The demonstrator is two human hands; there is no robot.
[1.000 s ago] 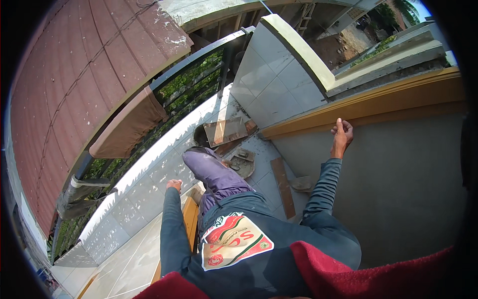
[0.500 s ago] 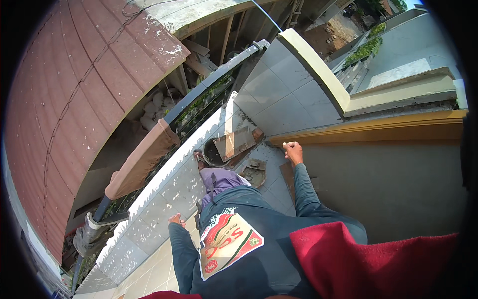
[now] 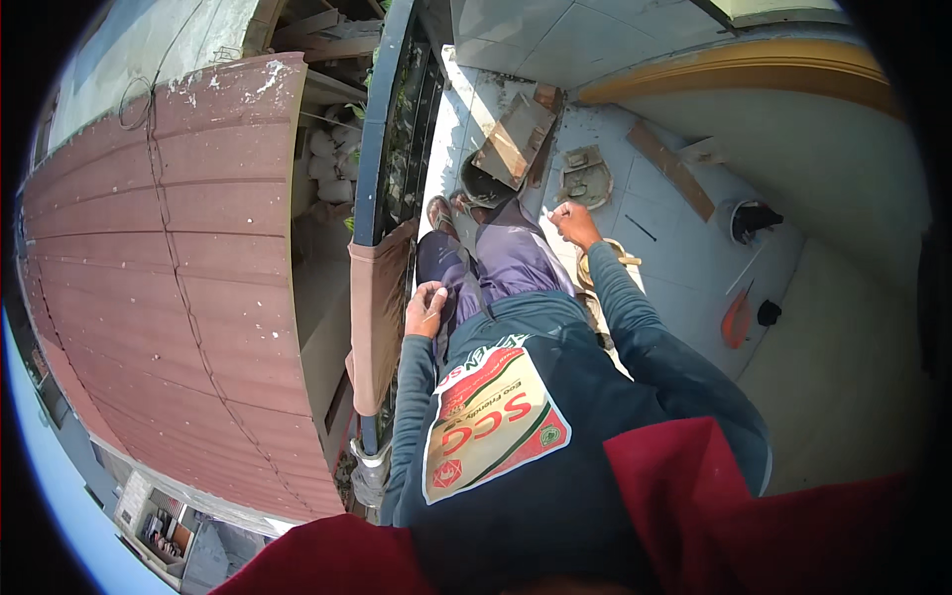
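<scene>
My left hand (image 3: 426, 308) hangs by my left thigh, thumb and loosely bent fingers a little apart, with nothing visible in it. Over the tiled floor to the right of my legs, my right hand (image 3: 574, 224) has its fingers curled in, and no object shows in them. Ahead of my feet stands a black bucket (image 3: 480, 185). Across its top leans a flat board (image 3: 518, 137) smeared with grey. Beside it lies a mortar-crusted piece (image 3: 586, 178). A yellowish item (image 3: 627, 260) is partly hidden behind my right wrist.
On my left, a blue-topped railing (image 3: 373, 149) carries a brown cloth (image 3: 379, 322), with a red metal roof (image 3: 198, 288) beyond. To the right lie a wooden plank (image 3: 670, 169), a thin dark rod (image 3: 641, 228), a white bucket (image 3: 740, 220) and an orange tool (image 3: 736, 321) near the wall.
My view has turned right and down, showing more floor. My left hand has come forward beside my thigh. My right hand has dropped from near the wall's orange ledge to beside my legs.
</scene>
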